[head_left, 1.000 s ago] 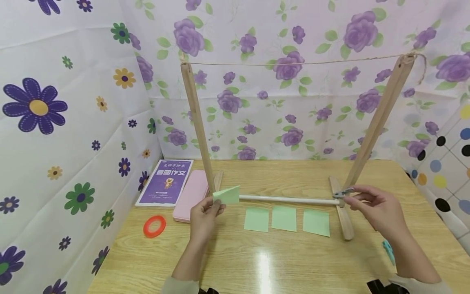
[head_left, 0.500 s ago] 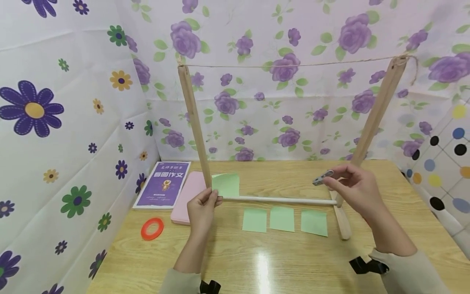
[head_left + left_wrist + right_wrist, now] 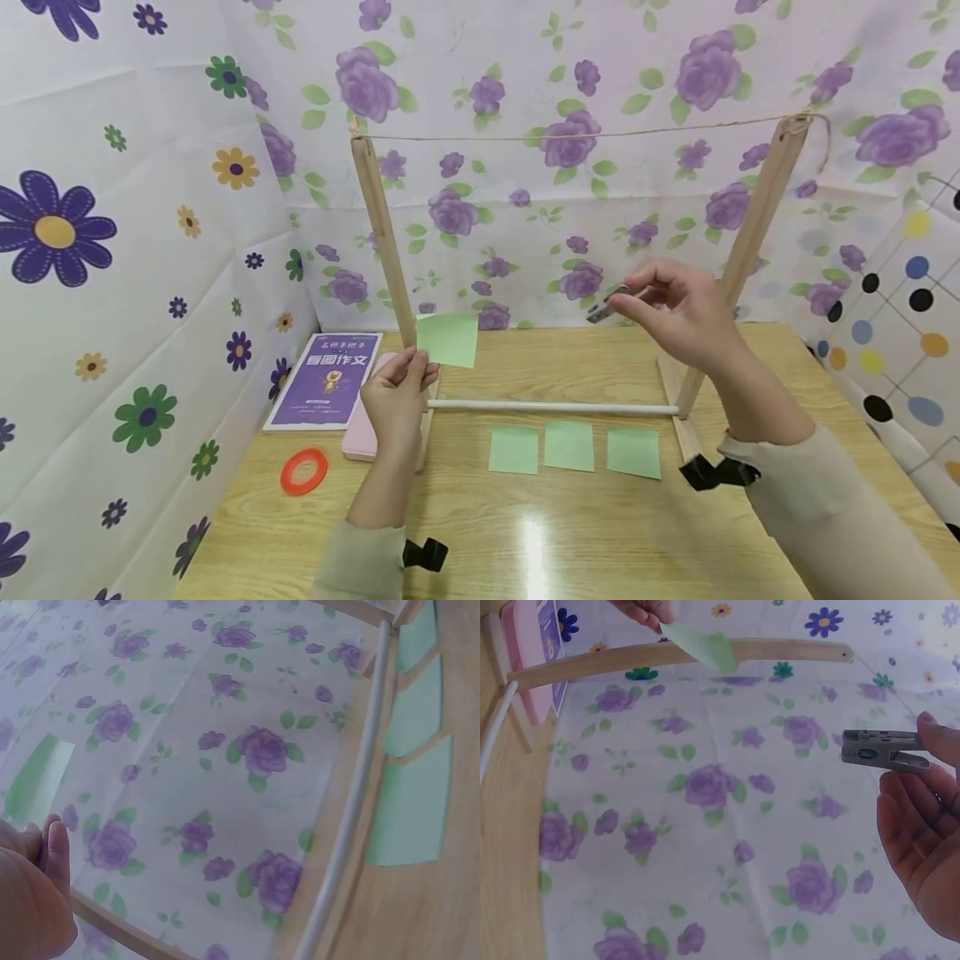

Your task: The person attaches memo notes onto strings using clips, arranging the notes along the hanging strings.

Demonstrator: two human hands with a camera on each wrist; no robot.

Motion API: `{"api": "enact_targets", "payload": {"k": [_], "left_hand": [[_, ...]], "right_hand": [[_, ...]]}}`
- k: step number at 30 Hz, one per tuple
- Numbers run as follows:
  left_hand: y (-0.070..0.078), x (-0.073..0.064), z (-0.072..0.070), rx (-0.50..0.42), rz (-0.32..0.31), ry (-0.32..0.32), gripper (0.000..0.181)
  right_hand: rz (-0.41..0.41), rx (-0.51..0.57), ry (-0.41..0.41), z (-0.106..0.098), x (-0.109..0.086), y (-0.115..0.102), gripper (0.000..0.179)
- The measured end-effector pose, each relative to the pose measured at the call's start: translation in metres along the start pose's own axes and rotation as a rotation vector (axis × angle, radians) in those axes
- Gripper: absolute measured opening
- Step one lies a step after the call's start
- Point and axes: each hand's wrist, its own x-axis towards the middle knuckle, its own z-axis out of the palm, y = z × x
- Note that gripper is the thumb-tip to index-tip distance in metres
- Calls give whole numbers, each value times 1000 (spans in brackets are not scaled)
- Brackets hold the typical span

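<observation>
My left hand (image 3: 396, 396) pinches a green sticky note (image 3: 448, 340) by its lower left corner, raised in front of the left wooden post (image 3: 386, 250). In the right wrist view that note (image 3: 701, 646) bends a little. My right hand (image 3: 678, 312) holds a grey clothespin (image 3: 606, 305) between thumb and fingers, in front of the right post (image 3: 761, 212). The right wrist view shows the clothespin (image 3: 877, 750) with its tips together and pointing away from the hand. Above both hands a thin string (image 3: 480, 137) runs between the tops of the posts.
Three green sticky notes (image 3: 513, 450) lie in a row before the white rod (image 3: 555, 406) that joins the posts low down. To the left are a purple booklet (image 3: 324, 382), a pink case (image 3: 362, 437) and a red tape ring (image 3: 303, 472). Flowered cloth (image 3: 517, 217) hangs behind.
My left hand has raised the sticky note, which now faces me flat rather than folded over. My right hand has carried the clothespin up and left from beside the right post's foot.
</observation>
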Motion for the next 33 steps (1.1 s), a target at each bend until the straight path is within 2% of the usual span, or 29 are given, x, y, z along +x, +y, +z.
{"api": "enact_targets", "payload": {"k": [3,8,16,22,26,31,33], "left_hand": [[9,5,6,0,27,-18,19],[21,14,13,-57,52,-30,21],[40,23,23,-79,91,-30,22],[52,28,24,-97,126,-33,23],[57,32,26,-122,140,-43,22],[66,36,34,-141,158,-67,20],[70,38,37,-137,179,-70,19]], "right_hand": [[10,-31,-6,5,17,-7,14],[-40,-22,-26,15,43,-15,11],[-191,-75,-41,23,82,-45,9],[-307,-91,-39,33,107,-69,12],[-378,-157,-30,37,127,-82,14],[-380,-221,-6,40,157,-99,18],[-353,-246,-2,42,168,-105,20]]}}
